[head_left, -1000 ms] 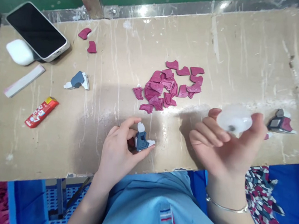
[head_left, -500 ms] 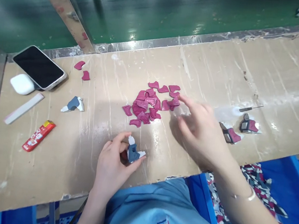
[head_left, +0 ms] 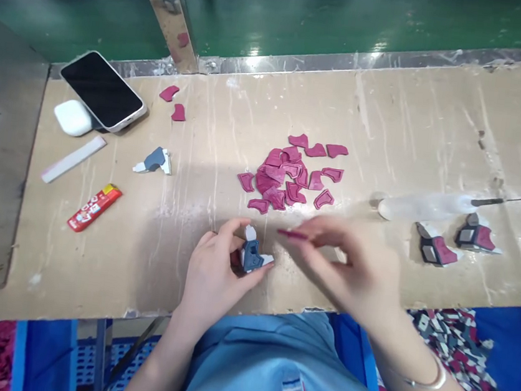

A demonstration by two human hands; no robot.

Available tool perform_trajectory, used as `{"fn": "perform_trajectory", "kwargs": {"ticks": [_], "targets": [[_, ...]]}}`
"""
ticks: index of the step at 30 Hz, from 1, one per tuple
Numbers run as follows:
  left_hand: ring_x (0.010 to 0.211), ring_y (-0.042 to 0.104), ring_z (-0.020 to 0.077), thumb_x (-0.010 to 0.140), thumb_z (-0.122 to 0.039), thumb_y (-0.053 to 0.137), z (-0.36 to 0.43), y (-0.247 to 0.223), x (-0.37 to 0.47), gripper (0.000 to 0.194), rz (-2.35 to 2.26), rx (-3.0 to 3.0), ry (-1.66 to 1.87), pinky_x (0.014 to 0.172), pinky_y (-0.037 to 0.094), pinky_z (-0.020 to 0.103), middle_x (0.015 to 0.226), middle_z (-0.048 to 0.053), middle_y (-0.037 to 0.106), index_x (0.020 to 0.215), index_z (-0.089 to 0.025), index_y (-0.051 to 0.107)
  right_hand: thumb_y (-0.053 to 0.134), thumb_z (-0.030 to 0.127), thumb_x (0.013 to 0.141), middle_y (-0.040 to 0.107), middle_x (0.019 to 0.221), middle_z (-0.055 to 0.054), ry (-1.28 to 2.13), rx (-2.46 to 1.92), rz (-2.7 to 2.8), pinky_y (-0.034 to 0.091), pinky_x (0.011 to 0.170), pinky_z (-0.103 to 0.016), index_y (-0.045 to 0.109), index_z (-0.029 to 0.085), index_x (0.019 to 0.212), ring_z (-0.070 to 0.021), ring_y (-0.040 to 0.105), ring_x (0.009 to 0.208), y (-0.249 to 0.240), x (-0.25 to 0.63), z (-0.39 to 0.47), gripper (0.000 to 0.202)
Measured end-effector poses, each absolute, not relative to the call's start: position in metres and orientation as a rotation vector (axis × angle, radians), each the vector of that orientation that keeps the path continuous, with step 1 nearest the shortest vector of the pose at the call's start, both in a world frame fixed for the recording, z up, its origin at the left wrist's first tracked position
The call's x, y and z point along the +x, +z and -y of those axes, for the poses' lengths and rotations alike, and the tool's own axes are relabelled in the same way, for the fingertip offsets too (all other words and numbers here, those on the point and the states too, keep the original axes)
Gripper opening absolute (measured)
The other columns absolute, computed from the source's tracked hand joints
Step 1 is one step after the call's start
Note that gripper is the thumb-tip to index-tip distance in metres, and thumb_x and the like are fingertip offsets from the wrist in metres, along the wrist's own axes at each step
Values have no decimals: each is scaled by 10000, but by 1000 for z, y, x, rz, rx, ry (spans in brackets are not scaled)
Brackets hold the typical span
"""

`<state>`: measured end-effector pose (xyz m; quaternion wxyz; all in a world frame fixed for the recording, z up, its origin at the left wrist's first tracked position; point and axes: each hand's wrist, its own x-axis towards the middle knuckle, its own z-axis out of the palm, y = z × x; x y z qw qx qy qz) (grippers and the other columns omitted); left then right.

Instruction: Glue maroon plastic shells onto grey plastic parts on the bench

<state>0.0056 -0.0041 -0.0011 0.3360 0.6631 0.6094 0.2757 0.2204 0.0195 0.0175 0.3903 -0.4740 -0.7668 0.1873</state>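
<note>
Head view: left grip (head_left: 215,264) holds blue-white part (head_left: 252,257), right grip (head_left: 356,266) pinches maroon piece (head_left: 292,233) near it, pile (head_left: 282,174) beyond on surface (head_left: 92,270).

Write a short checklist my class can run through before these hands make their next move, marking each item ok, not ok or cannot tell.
1. Left hand grips the blue-and-white part: ok, held between thumb and fingers.
2. Right hand holds a maroon piece: ok, pinched at the fingertips.
3. Maroon piece apart from the blue-and-white part: ok, a gap shows between them.
4. Which way the maroon piece faces: cannot tell, it is nearly edge-on and blurred.
5. Translucent bottle standing upright: not ok, it lies on its side.
6. Loose maroon pieces near the hands: ok, a cluster lies just beyond them.
</note>
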Motion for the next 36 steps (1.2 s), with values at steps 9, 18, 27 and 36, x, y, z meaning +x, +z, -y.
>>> {"fn": "perform_trajectory", "kwargs": {"ticks": [9,18,27,36], "targets": [[695,715,213,860,-199,715,6,-1,6,473,-1566,1803,718,783,508,347,703,-79,739,1318,-215,598,615,51,1071,817,1093,-78,494,-987,1984,729,877,-299,792,203,1243,-196,824,1028,-6,194,11,290],[727,736,225,850,-208,702,6,1,5,472,-1581,1795,706,799,522,352,713,-70,751,1311,-224,601,611,51,1072,826,1081,-93,581,-881,1977,737,922,-338,777,173,1251,-220,821,1077,-12,191,9,273],[723,742,216,838,-196,689,7,-1,4,480,-1598,1746,730,798,538,356,713,-75,754,1306,-242,593,664,62,1026,815,1025,-103,615,-871,1924,741,891,-366,808,159,1228,-235,811,1029,-12,191,6,267],[856,786,217,854,-190,731,18,4,9,607,-1497,1352,833,816,614,360,895,-25,799,1411,-296,513,651,96,1035,859,1076,-78,678,-874,1925,741,908,-415,816,225,1191,-253,821,1060,-10,192,2,261]]}}
